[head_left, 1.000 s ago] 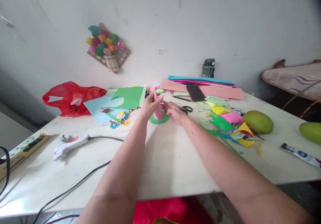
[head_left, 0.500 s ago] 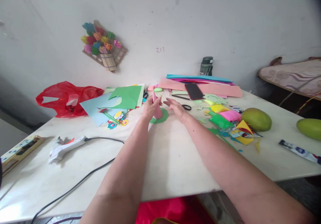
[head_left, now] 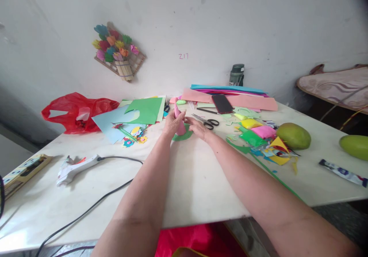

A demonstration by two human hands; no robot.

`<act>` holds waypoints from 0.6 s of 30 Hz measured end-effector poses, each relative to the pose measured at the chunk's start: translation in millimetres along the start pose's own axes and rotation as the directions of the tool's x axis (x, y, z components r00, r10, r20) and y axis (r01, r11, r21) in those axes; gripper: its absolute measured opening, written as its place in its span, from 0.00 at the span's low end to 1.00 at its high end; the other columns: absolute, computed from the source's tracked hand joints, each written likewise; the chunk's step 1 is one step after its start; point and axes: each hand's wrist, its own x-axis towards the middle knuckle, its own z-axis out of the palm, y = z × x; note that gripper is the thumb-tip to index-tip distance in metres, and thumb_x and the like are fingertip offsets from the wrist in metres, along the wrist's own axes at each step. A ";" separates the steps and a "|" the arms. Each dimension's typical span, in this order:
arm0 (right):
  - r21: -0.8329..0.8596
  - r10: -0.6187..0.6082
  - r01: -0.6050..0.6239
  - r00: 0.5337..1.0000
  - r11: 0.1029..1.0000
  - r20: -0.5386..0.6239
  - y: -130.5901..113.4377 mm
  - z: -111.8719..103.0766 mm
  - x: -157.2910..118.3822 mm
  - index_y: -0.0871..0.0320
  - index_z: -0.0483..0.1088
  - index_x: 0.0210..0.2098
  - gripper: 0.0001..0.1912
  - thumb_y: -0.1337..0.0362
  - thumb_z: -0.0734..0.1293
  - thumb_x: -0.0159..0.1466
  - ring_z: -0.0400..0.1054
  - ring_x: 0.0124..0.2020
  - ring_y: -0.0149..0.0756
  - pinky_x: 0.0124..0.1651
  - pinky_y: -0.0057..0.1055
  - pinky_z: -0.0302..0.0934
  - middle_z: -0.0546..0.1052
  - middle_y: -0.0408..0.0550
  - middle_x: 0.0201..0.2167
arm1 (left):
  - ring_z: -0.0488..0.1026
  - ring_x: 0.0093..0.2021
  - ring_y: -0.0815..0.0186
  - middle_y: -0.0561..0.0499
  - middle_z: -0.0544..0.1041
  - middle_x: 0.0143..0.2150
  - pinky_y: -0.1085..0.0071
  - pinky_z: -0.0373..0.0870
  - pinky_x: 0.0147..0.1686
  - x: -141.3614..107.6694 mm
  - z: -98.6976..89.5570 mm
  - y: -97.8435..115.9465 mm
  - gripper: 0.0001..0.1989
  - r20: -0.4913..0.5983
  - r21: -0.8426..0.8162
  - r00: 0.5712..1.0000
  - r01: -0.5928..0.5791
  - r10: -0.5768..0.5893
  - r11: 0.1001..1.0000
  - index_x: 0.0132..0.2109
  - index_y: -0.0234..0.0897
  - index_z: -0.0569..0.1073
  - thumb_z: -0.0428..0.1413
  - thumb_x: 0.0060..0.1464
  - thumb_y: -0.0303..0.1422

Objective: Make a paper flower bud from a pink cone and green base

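Note:
A pink paper cone (head_left: 181, 127) stands upright on a round green paper piece (head_left: 184, 136) at the middle of the table. My left hand (head_left: 172, 122) is closed around the cone's left side, thumb across its front. My right hand (head_left: 197, 128) is just to the right of the cone, fingers apart and reaching over the green piece's right edge; nothing shows in it. Black-handled scissors (head_left: 211, 124) lie just beyond my right hand.
Left: green sheet (head_left: 146, 109), red bag (head_left: 76, 113), white glue gun (head_left: 77, 169) with a black cord. Right: phone (head_left: 222, 104), clay packets (head_left: 253, 138), paper scraps, green mango (head_left: 293, 136), tube (head_left: 343, 172). A bottle (head_left: 237, 75) stands at the wall.
My right hand has moved left and closer to the cone, uncovering more of the scissors. My left hand keeps its hold on the cone.

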 end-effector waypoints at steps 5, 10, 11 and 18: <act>-0.274 -0.062 0.072 0.997 0.959 0.047 -10.4 0.2 -7.6 0.52 0.67 0.52 0.29 0.70 0.64 0.50 0.65 0.52 0.45 0.54 0.40 0.55 0.75 0.44 0.49 | 0.67 0.26 0.69 0.52 0.71 0.25 0.72 0.64 0.28 0.3 -1.4 -3.9 0.17 -0.002 0.010 1.000 0.022 -0.022 1.000 0.30 0.36 0.67 0.56 0.47 0.47; -0.542 -0.119 0.144 0.990 0.828 0.080 -17.7 6.9 -11.0 0.54 0.72 0.46 0.20 0.61 0.68 0.53 0.63 0.54 0.50 0.59 0.47 0.46 0.74 0.50 0.48 | 0.66 0.24 0.70 0.53 0.70 0.25 0.72 0.64 0.26 -0.1 -0.7 -3.7 0.17 0.001 0.002 0.999 0.035 -0.035 0.999 0.30 0.37 0.67 0.56 0.47 0.47; -0.571 -0.131 0.149 0.989 0.807 0.072 -17.0 8.6 -10.5 0.53 0.72 0.45 0.19 0.59 0.69 0.53 0.62 0.55 0.51 0.59 0.49 0.44 0.73 0.51 0.50 | 0.66 0.24 0.70 0.53 0.70 0.24 0.73 0.64 0.26 -0.3 -0.5 -3.2 0.18 0.003 0.012 0.999 0.041 -0.041 0.999 0.30 0.36 0.66 0.55 0.47 0.48; -0.641 -0.180 0.145 0.984 0.754 0.010 -14.9 15.1 -7.4 0.53 0.72 0.44 0.22 0.50 0.69 0.52 0.64 0.53 0.49 0.56 0.47 0.48 0.76 0.51 0.45 | 0.72 0.34 0.64 0.47 0.75 0.33 0.70 0.68 0.34 -2.4 -9.3 -0.6 0.25 0.019 -0.011 0.996 0.082 -0.082 0.997 0.36 0.36 0.70 0.51 0.48 0.55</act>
